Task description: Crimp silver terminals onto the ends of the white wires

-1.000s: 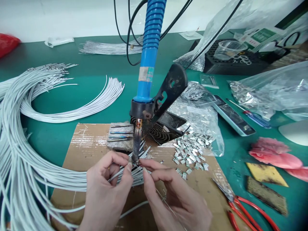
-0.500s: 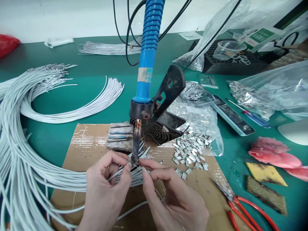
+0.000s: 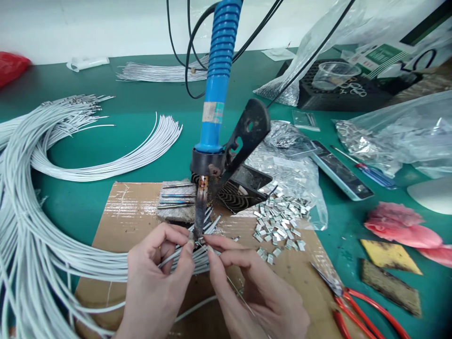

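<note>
A soldering iron with a blue handle [image 3: 213,127] is clamped upright, its dark tip [image 3: 199,219] pointing down between my hands. Just left of the tip, my left hand [image 3: 158,278] pinches the end of a white cable [image 3: 169,258] between thumb and fingers. A tiny metal piece [image 3: 199,240] sits right under the tip; how it joins the cable is too small to tell. My right hand [image 3: 257,287] pinches a thin solder wire [image 3: 243,301], whose far end reaches the tip. Below and behind my fingers lie more white cables [image 3: 102,261].
Cardboard [image 3: 123,207] covers the work area. Small metal clips [image 3: 282,221] are scattered right of the iron's stand [image 3: 235,188]. Farther right lie red-handled pliers [image 3: 353,301], a phone [image 3: 341,169], a screwdriver [image 3: 374,174] and a yellow sponge [image 3: 390,255]. A cable bundle [image 3: 21,188] fills the left side.
Both hands hold nearly the same pose. The small metal piece under the tip shows a little more clearly, and my fingers have shifted very slightly.
</note>
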The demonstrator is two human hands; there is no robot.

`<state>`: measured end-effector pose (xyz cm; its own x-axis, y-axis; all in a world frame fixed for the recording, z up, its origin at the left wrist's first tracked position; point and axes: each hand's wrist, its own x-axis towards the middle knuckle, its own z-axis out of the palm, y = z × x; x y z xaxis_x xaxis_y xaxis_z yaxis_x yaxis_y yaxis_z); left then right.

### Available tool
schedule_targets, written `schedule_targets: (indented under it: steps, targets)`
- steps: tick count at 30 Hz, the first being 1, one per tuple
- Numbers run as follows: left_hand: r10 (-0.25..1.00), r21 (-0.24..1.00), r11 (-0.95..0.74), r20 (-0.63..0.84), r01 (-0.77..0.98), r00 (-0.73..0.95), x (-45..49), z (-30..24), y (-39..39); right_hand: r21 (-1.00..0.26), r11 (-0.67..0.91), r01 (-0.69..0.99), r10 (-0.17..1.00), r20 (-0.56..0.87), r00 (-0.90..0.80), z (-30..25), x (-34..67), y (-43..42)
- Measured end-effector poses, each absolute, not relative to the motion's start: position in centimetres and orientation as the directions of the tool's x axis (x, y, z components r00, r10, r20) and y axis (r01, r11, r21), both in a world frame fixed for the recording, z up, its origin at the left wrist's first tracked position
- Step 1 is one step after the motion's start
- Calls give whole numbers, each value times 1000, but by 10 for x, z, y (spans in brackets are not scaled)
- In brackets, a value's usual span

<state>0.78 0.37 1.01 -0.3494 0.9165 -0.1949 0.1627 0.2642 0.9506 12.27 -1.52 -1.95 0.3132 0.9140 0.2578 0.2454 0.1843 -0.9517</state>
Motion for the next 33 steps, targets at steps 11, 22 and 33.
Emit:
schedule_targets:
  steps: [11, 22, 33]
  targets:
    - [913, 956, 264, -206, 126, -352, 12, 10, 4, -941, 199, 274, 918, 277, 283, -23, 125, -14]
    - [958, 949, 238, -194, 208, -214, -5, 1, 1, -943, 170, 287, 909, 263, 323, -19, 123, -15]
    - [913, 945, 285, -216, 161, -346, 10, 9, 3, -947, 176, 269, 910, 261, 324, -21, 123, -14]
